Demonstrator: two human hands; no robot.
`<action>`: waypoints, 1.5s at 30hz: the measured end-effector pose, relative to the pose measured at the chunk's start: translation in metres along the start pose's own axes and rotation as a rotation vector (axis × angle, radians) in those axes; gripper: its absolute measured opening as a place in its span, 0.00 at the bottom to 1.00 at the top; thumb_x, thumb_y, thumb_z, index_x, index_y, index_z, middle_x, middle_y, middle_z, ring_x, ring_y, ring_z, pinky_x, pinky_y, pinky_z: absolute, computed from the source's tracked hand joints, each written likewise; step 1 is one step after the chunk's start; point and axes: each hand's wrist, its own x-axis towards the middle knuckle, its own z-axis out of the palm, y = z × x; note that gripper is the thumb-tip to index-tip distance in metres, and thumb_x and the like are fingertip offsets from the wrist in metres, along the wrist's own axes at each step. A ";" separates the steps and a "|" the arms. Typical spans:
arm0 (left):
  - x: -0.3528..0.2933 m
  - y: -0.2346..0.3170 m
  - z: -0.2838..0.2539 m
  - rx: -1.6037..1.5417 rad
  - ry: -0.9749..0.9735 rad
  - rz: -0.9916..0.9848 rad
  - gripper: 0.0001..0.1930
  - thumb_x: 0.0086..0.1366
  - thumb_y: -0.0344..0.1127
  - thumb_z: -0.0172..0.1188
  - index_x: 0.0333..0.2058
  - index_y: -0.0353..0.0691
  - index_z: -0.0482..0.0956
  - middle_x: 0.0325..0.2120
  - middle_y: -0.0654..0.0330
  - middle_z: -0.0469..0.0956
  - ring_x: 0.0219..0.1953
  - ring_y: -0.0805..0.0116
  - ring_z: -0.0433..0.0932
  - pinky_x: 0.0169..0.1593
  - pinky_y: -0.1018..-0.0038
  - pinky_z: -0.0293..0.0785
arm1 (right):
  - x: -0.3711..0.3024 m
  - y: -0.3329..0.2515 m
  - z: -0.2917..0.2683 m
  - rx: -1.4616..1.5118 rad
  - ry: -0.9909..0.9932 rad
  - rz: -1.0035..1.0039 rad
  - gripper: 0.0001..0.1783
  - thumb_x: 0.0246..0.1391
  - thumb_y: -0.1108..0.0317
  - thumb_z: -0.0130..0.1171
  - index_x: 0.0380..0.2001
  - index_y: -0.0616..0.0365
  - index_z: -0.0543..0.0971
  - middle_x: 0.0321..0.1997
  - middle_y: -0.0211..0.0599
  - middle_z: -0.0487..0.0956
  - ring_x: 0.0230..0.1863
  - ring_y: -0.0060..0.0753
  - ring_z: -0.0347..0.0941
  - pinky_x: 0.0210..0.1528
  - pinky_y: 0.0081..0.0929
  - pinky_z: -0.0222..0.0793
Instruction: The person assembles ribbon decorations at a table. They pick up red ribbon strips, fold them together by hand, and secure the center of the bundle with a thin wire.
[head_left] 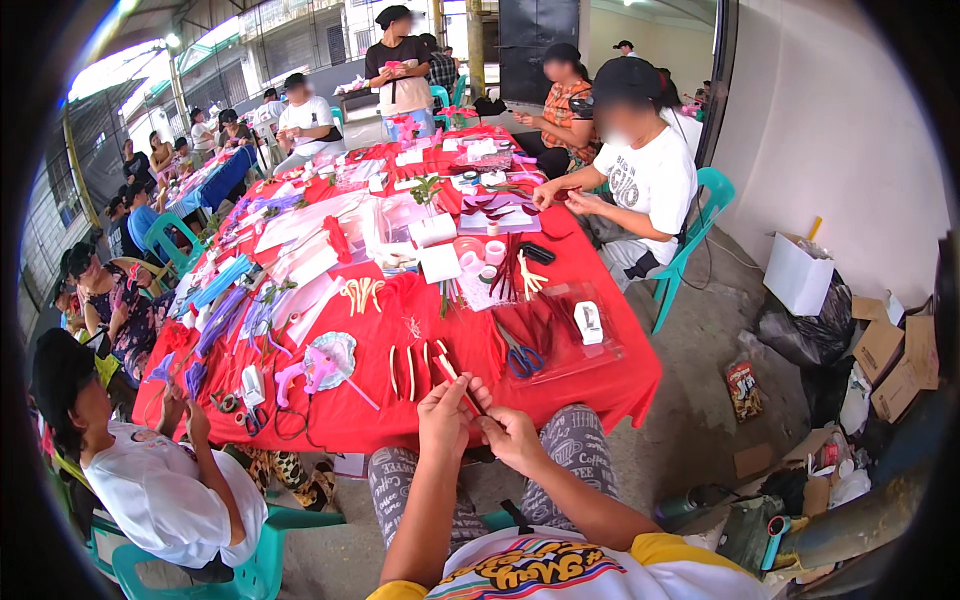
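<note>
Counted one pink glue gun (319, 368), one white tape dispenser (589, 323), at least one pair of blue-handled scissors (522, 361), one silvery dish (343, 347), at least three dark-and-cream strips (411, 374). Tallied one red tablecloth (605, 400), one blue tablecloth (205, 183).

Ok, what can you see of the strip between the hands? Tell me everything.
The strip is slim, cream at its upper end and dark red lower down; whether it is one piece or two, I cannot tell. Its material is unclear. It slants down to the right by the near edge of the table, the left hand pinching it midway, the right hand at its lower end.
</note>
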 end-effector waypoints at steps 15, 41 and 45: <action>0.001 0.000 -0.002 -0.004 -0.009 0.017 0.06 0.64 0.28 0.53 0.35 0.31 0.77 0.29 0.54 0.79 0.29 0.65 0.80 0.36 0.66 0.81 | 0.000 -0.006 0.002 0.001 -0.019 0.059 0.08 0.57 0.72 0.51 0.33 0.64 0.78 0.19 0.30 0.73 0.22 0.18 0.68 0.24 0.22 0.63; 0.008 0.007 -0.009 -0.085 0.009 0.109 0.08 0.66 0.29 0.51 0.40 0.31 0.74 0.28 0.58 0.77 0.30 0.67 0.78 0.38 0.64 0.80 | -0.001 -0.008 -0.001 0.039 -0.078 0.093 0.11 0.58 0.67 0.53 0.26 0.63 0.75 0.19 0.27 0.73 0.20 0.15 0.66 0.22 0.19 0.61; 0.007 0.007 -0.011 -0.093 0.021 0.106 0.08 0.66 0.29 0.51 0.39 0.31 0.74 0.29 0.58 0.78 0.30 0.67 0.79 0.39 0.65 0.80 | -0.001 -0.005 -0.001 0.064 -0.083 0.126 0.10 0.58 0.68 0.54 0.26 0.63 0.76 0.20 0.26 0.74 0.20 0.15 0.67 0.21 0.17 0.62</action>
